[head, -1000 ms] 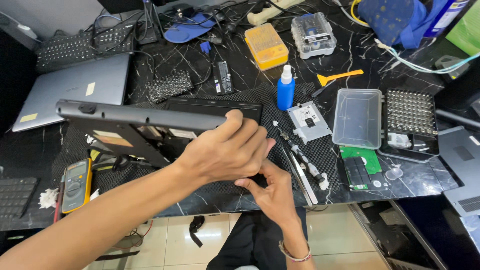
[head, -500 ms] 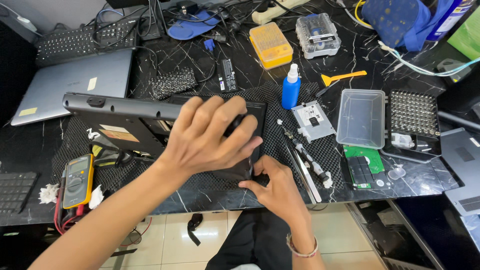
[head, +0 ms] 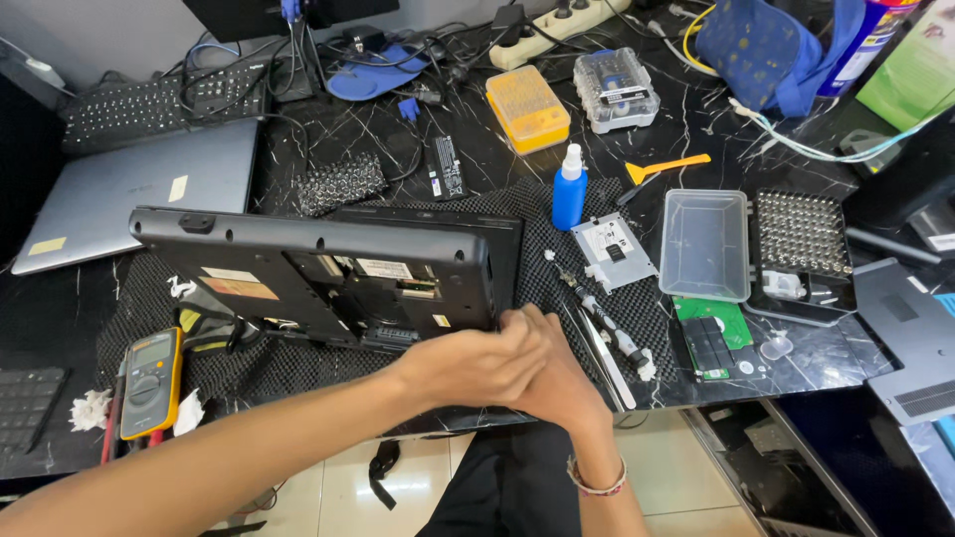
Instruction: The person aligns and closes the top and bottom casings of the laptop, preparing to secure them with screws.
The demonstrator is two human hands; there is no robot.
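**Both hands at the laptop's near corner: keep the case steady**

The black laptop [head: 318,273] stands tilted, underside toward the camera, on the mesh mat [head: 557,224] just ahead of the hands; the left hand [head: 473,363] lies across the right hand [head: 557,383], the two pressed together at the case's lower right corner; whether the fingers pinch the edge or only press on it I cannot tell, since they overlap. To work this corner well, the case wants support along its lower edge so it does not slide on the mat; force should stay gentle and even, as I judge it. Right of the hands lie a screwdriver [head: 607,323] and tweezers [head: 602,358], close enough to be knocked; a yellow multimeter [head: 149,383] sits well to the left on the bench [head: 60,308].
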